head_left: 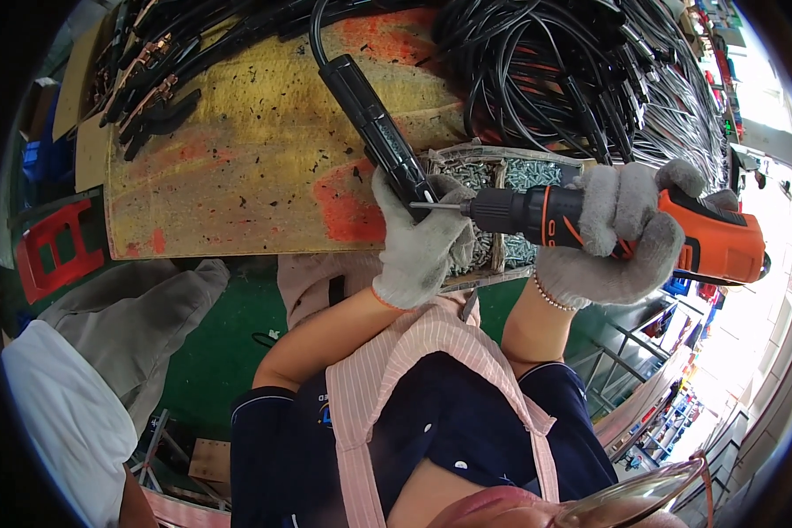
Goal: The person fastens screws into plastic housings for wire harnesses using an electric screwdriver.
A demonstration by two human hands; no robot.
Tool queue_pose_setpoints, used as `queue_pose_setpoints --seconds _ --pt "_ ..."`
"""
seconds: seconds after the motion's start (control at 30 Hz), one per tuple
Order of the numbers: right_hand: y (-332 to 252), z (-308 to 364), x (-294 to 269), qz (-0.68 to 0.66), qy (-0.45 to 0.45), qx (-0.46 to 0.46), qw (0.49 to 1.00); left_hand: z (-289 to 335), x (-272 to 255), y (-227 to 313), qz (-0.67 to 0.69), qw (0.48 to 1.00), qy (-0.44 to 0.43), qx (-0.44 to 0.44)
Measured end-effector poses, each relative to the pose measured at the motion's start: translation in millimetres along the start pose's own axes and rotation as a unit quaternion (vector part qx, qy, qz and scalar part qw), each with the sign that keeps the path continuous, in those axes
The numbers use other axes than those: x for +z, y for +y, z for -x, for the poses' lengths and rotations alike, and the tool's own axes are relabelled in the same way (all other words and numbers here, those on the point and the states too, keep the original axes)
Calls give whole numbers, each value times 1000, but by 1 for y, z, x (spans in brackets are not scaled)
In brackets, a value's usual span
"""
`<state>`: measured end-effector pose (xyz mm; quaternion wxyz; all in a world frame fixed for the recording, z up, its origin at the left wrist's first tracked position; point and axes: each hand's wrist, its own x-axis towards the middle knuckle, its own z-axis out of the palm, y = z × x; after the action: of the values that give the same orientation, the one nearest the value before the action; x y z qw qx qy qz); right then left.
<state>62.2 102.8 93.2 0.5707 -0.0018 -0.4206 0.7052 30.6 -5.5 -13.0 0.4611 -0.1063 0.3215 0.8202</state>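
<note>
In my gloved left hand (418,242) is a black tubular handle (370,114) with a cable running from its far end. The handle slants across the bench edge, its near end between my fingers. My gloved right hand (620,233) grips an orange and black power screwdriver (717,239), held level and pointing left. Its thin metal bit (436,206) reaches the near end of the handle, beside my left fingers. Whether a screw sits at the tip is too small to tell. Under the tool lies a divided wooden box (482,151) of small screws, partly hidden by my hands.
A paint-stained wooden bench (255,176) spreads ahead. Coiled black cables (537,62) pile up at the far right, and black holders with copper-coloured jaws (154,92) lie far left. A red plastic stool (57,251) stands left, near another person's grey-trousered leg (136,308).
</note>
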Motion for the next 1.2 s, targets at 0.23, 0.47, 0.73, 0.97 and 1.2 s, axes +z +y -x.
queue_pose_setpoints --seconds 0.23,0.47,0.73,0.97,1.2 --pt "-2 -11 -5 -43 -46 68 996 4 -5 2 -3 998 -55 -32" --pt "1 -12 -7 -59 16 69 996 11 0 9 -11 998 -49 -28" --pt "3 -11 -11 -41 27 66 997 10 3 9 9 999 -42 23" --pt "-7 -22 -20 -118 19 57 991 9 10 12 -73 996 -4 50" --pt "-32 -14 -19 -141 -3 58 988 8 16 10 -81 995 -17 49"
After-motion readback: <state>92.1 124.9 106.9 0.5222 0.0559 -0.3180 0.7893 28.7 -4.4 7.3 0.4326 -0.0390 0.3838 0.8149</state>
